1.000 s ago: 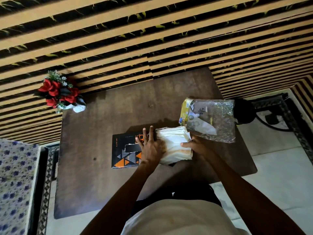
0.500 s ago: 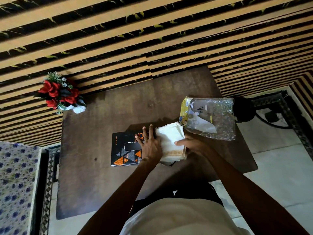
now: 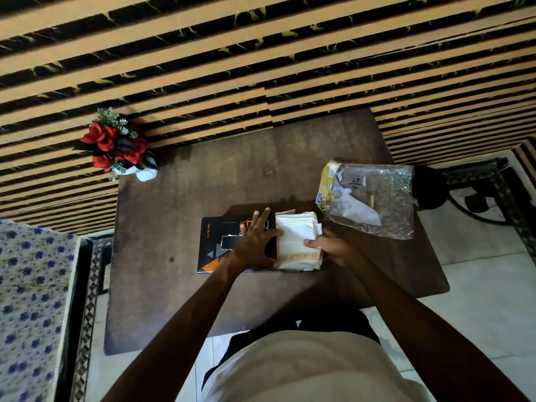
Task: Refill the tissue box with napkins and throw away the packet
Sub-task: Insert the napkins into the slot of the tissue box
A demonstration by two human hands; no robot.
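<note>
Although the napkins (image 3: 298, 242) are out of their wrapper, the refill itself looks only partly done: the stack lies at the right end of the black tissue box (image 3: 223, 245), which carries orange and grey triangles and sits near the middle of the dark wooden table (image 3: 179, 285). The left hand (image 3: 255, 245) lies flat on the box top with its fingers spread, the thumb reaching against the left edge of the stack. The right hand (image 3: 333, 248) grips the stack from its right side, the thumb over the top sheet and the other fingers tucked under or behind, where they cannot be seen. Whether the stack is already seated inside an opened end of the box or merely resting on it is hard to tell from this angle. The clear plastic packet (image 3: 377, 204), with a yellow printed edge, lies crumpled on the table just right of the napkins and apart from them; it seems to hold only a slip of white paper. So unpacking is finished, while seating the napkins, closing the box and binning the packet remain. A small vase of red artificial flowers (image 3: 119, 146) stands at the far left corner, well clear of the work.
</note>
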